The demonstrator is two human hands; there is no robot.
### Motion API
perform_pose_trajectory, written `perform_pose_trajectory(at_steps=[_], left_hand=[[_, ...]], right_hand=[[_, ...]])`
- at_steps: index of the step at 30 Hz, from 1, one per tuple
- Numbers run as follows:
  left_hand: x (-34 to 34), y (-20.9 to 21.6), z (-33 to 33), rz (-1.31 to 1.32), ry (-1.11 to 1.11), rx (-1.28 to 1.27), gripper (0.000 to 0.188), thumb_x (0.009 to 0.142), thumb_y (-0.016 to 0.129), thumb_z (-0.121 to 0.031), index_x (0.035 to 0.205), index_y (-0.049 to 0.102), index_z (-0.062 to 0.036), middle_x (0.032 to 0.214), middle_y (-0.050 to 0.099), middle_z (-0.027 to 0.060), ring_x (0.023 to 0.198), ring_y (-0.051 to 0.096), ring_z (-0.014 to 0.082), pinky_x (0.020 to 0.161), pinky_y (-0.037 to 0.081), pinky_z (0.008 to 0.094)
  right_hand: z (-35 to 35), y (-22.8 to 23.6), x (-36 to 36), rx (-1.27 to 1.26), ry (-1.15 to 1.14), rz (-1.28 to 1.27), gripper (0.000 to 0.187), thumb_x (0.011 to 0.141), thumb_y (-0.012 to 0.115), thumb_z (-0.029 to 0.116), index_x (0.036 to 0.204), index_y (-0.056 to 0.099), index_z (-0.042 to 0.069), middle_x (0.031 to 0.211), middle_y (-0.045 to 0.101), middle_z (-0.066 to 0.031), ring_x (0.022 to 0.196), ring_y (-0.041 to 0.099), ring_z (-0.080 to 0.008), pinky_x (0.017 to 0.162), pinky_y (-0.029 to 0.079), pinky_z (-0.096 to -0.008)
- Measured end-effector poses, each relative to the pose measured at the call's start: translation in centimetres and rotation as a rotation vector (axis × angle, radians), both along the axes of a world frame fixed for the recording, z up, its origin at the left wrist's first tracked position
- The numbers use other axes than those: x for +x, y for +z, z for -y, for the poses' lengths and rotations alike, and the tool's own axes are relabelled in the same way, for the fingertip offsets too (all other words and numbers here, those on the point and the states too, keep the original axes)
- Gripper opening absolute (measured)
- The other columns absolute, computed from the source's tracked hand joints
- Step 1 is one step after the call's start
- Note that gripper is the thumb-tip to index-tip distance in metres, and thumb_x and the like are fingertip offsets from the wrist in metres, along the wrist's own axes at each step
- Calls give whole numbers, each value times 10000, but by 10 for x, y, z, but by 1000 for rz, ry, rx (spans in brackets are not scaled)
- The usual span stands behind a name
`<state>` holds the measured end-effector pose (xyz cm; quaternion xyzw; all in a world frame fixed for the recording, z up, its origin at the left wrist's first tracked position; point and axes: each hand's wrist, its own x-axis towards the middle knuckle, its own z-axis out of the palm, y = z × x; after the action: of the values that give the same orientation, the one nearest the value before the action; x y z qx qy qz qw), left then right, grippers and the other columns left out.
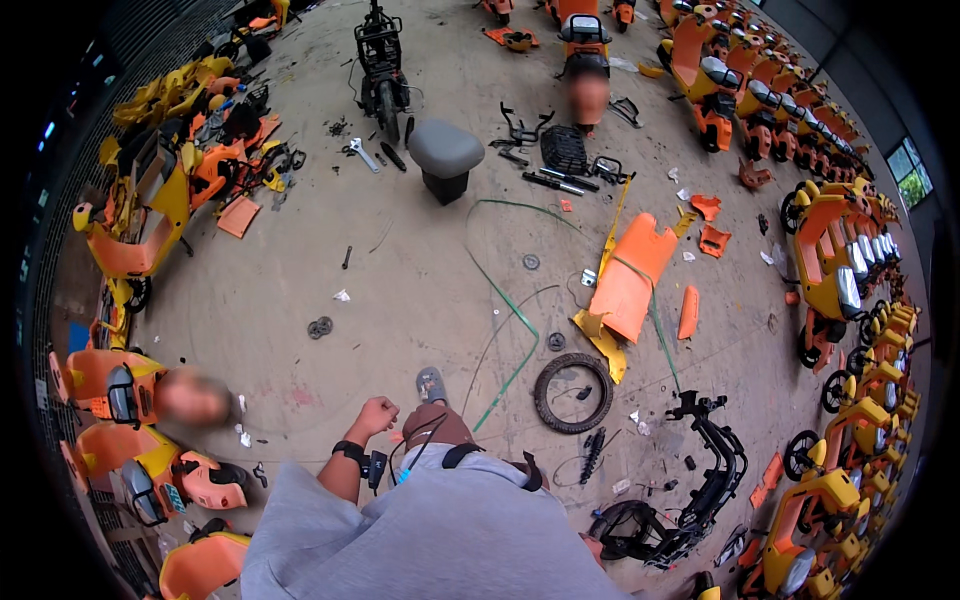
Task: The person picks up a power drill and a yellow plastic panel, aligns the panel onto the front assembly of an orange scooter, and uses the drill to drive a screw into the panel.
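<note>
The person's right hand is mostly hidden beyond the grey shirt (430, 530) that fills the bottom of the frame; only a sliver of skin (593, 547) shows at the shirt's right edge, and whether those fingers are open, closed or holding something cannot be told. The left hand (375, 415), at lower centre, is raised apart from that sliver, its fingers curled inward; how tightly they close, and around what if anything, is unclear. A black band (350, 450) circles its wrist, and a small dark device (376, 468) beside it is partly lost among cables. Blurred patches cover part of an orange scooter (585, 35) at top centre and a spot at the left, while the dark lens rim cuts off the scooter rows along the right. A black basket (565, 150) lies at upper centre, too dark inside for its contents to be made out. The black scooter frame (715, 470) at lower right is the thing nearest the sliver of skin, its wheel (628, 530) just beside the shirt and well apart from the left hand. A loose tyre (573, 392) lies flat above that frame, ringing a small dark piece (583, 393) too small to identify.
</note>
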<state>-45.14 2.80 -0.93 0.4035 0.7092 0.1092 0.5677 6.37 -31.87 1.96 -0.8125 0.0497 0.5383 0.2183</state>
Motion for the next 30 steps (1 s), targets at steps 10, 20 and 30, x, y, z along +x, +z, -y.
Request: perform_pose_trajectory(at_steps=[10,20,30], left_hand=[[-208,-26,14,-43,763,-207,94,865,540,-56,912,578,16,708,646,152,479,608,230,403,504,346],[-225,-14,8,36,900,-370,136,903,544,-107,973,593,-1,776,657,133,572,640,237,484,553,362],[-249,4,-187,-88,741,-321,147,888,563,-78,966,625,30,754,670,156,558,657,258,481,552,369]], right_hand=[[-299,-20,-68,114,381,84,317,937,519,116,1208,632,-3,979,722,-160,772,706,-253,675,590,-384],[-563,-47,-138,298,817,410,410,799,597,166,1184,687,57,914,734,-183,859,720,-295,811,555,-380],[-773,-86,-200,225,815,109,345,865,574,139,1163,691,11,866,741,-136,674,696,-166,599,555,-302]])
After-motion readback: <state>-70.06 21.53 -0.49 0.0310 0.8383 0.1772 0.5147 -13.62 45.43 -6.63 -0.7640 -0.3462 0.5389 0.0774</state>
